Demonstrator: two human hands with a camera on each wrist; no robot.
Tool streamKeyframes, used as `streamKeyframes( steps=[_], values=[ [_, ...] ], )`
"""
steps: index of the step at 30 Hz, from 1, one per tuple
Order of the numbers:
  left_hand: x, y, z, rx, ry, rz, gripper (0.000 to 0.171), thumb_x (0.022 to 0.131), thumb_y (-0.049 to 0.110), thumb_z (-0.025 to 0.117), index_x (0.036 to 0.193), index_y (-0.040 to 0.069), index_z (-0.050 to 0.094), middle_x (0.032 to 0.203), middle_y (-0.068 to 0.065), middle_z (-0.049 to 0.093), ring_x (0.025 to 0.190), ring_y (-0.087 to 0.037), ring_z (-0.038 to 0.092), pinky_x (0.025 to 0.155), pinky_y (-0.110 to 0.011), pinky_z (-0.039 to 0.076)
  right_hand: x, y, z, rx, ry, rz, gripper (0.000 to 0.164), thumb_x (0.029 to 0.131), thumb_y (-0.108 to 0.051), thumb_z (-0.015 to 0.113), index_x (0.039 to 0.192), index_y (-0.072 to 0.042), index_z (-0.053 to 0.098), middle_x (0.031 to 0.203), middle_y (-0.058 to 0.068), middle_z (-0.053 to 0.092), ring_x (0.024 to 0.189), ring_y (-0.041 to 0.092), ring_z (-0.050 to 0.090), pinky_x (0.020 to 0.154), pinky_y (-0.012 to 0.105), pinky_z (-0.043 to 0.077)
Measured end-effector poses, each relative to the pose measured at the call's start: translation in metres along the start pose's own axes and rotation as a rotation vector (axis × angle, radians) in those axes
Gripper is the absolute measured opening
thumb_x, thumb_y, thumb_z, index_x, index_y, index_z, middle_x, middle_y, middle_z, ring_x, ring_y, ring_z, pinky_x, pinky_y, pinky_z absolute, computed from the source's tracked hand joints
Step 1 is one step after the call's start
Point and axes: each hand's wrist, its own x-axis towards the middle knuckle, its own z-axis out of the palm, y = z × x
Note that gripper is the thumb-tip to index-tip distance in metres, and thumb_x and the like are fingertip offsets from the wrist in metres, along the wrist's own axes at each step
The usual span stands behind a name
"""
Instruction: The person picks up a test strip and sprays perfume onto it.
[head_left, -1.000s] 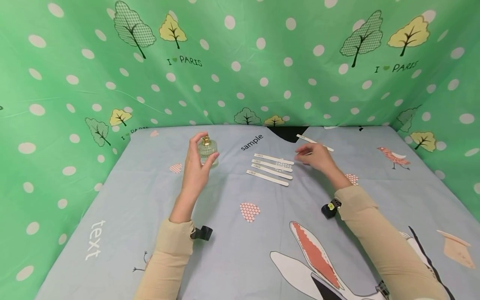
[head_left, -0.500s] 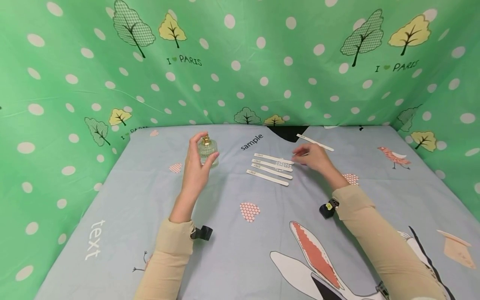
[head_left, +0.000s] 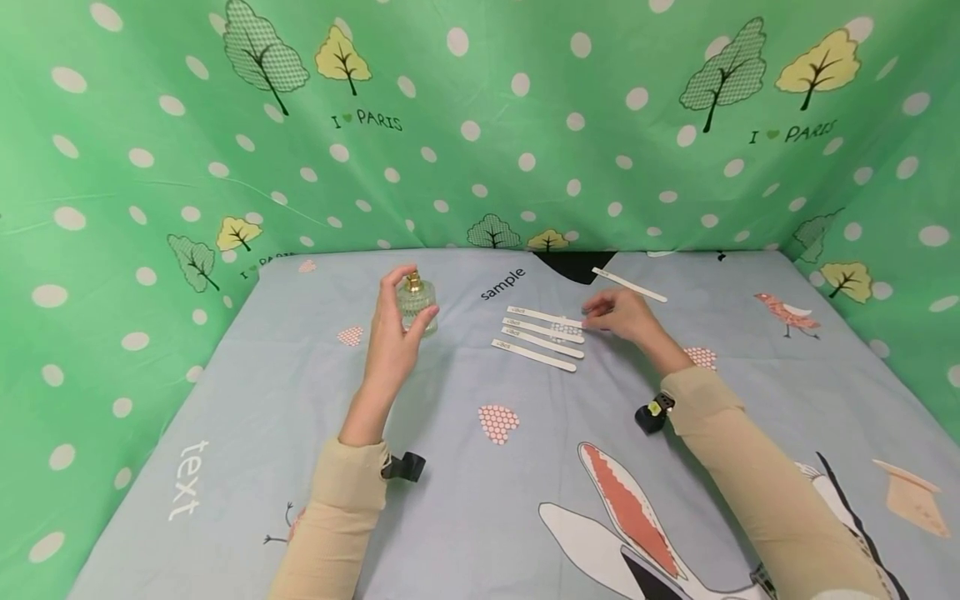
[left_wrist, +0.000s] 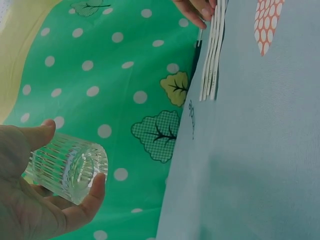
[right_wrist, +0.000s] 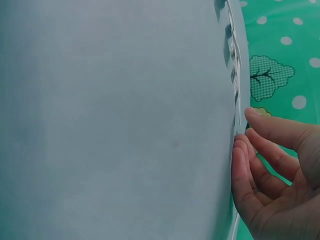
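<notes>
My left hand grips a clear glass perfume bottle with a gold-coloured neck, index finger over its top and thumb at its side. Held upright, the bottle shows ribbed glass in the left wrist view. Several narrow white scent strips lie side by side on the table, small dark print at their left ends. At the right end of the farthest strip is my right hand. In the right wrist view its thumb and fingers stand apart around the strip's end; whether they touch it is unclear.
Another white strip lies apart, behind my right hand. A blue-grey printed cloth covers the table. Green dotted fabric hangs along the back and sides.
My right hand has moved slightly left, to the end of the farthest strip. The left hand and perfume bottle have stayed in place.
</notes>
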Motion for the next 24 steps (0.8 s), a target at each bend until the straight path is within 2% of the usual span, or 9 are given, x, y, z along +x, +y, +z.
streamKeyframes(
  steps=[6,16,24],
  values=[
    [0.0000,0.0001,0.0008,-0.003,-0.006,0.003,0.059,0.098,0.018,0.063,0.148,0.018,0.032,0.154,-0.010,0.041,0.140,-0.032,0.042,0.111,-0.057,0.039,0.0016,0.0018,-0.0017,0.018,-0.017,-0.051,0.025,0.078,-0.006,0.081,0.100,0.003,0.073,0.075,0.006,0.068,0.068,0.010,0.055,0.059,0.020,0.043],
    [0.0004,-0.0008,0.0018,0.000,0.000,0.015,0.059,0.097,0.018,0.064,0.148,0.016,0.033,0.153,-0.012,0.042,0.140,-0.033,0.042,0.113,-0.056,0.038,0.0028,-0.0044,0.0006,-0.066,-0.062,0.013,0.022,0.084,-0.008,0.077,0.102,0.004,0.074,0.088,0.016,0.071,0.067,0.008,0.053,0.060,0.020,0.044],
    [0.0003,0.0005,0.0018,0.002,-0.002,0.004,0.059,0.097,0.018,0.064,0.148,0.016,0.034,0.153,-0.011,0.042,0.141,-0.032,0.041,0.112,-0.057,0.038,0.0044,-0.0045,0.0004,-0.096,-0.078,0.018,0.019,0.085,-0.011,0.077,0.099,0.002,0.075,0.091,0.017,0.072,0.065,0.006,0.052,0.061,0.021,0.044]
  ],
)
